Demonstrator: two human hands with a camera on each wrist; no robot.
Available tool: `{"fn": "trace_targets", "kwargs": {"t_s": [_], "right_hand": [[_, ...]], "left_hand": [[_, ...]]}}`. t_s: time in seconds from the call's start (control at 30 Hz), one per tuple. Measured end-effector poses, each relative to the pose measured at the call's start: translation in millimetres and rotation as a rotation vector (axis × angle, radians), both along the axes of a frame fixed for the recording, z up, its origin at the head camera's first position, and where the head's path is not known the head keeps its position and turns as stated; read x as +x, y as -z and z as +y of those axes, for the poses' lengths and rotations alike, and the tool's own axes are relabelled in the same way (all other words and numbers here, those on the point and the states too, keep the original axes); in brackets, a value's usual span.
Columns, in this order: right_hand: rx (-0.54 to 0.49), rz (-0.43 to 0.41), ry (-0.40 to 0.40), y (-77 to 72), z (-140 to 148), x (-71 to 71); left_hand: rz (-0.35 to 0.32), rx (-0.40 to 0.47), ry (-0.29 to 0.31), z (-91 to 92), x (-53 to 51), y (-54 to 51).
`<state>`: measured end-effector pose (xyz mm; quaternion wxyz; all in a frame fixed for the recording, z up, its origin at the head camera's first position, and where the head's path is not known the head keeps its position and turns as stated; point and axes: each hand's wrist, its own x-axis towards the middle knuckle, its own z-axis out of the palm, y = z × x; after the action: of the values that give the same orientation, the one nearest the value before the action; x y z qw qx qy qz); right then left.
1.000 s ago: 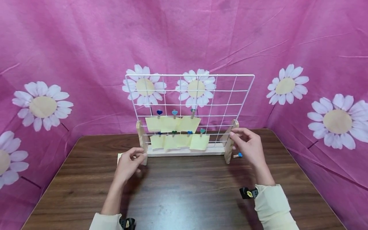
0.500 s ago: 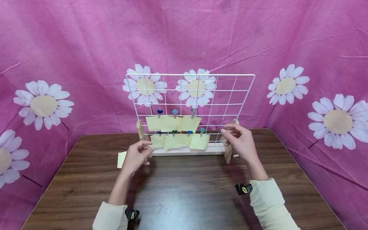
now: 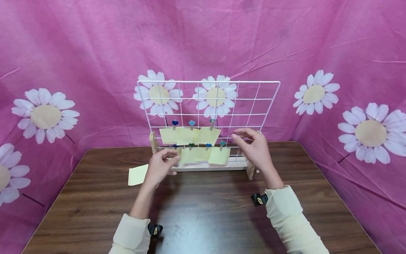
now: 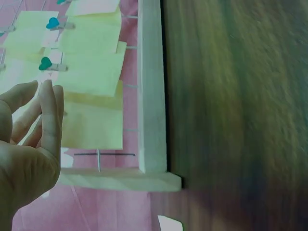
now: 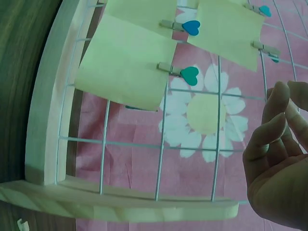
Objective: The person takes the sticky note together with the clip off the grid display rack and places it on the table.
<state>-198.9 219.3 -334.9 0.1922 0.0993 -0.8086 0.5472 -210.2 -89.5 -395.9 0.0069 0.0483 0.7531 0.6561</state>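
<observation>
A white wire grid (image 3: 208, 82) stands in a wooden base (image 3: 209, 167), with yellow notes clipped in two rows by heart-topped pegs. My left hand (image 3: 159, 168) is in front of the lower row's left end, fingers loosely bent and holding nothing; in the left wrist view the fingertips are close to a green heart peg (image 4: 46, 63). My right hand (image 3: 255, 150) is before the grid's right part, right of the lower right note (image 3: 219, 155), its fingers bent loosely around nothing. In the right wrist view a teal heart peg (image 5: 189, 75) clips that note.
One loose yellow note (image 3: 137, 175) lies on the wooden table (image 3: 196, 211) left of the stand. A small peg end (image 3: 257, 171) shows beside the stand's right foot (image 3: 250, 170). Pink cloth with daisies (image 3: 203, 38) hangs behind and at both sides.
Both hands have moved inward from the stand's side feet, the left one rightward and the right one leftward. More of the loose note at the left now shows; the peg at the right is mostly hidden.
</observation>
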Motion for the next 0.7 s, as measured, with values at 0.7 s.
{"fn": "trace_targets", "kwargs": {"t_s": [0.7], "right_hand": [[0.035,0.042,-0.035,-22.8,-41,-21.0]], "left_hand": [[0.253,-0.003,-0.144,36.8,-7.6,-22.0]]}}
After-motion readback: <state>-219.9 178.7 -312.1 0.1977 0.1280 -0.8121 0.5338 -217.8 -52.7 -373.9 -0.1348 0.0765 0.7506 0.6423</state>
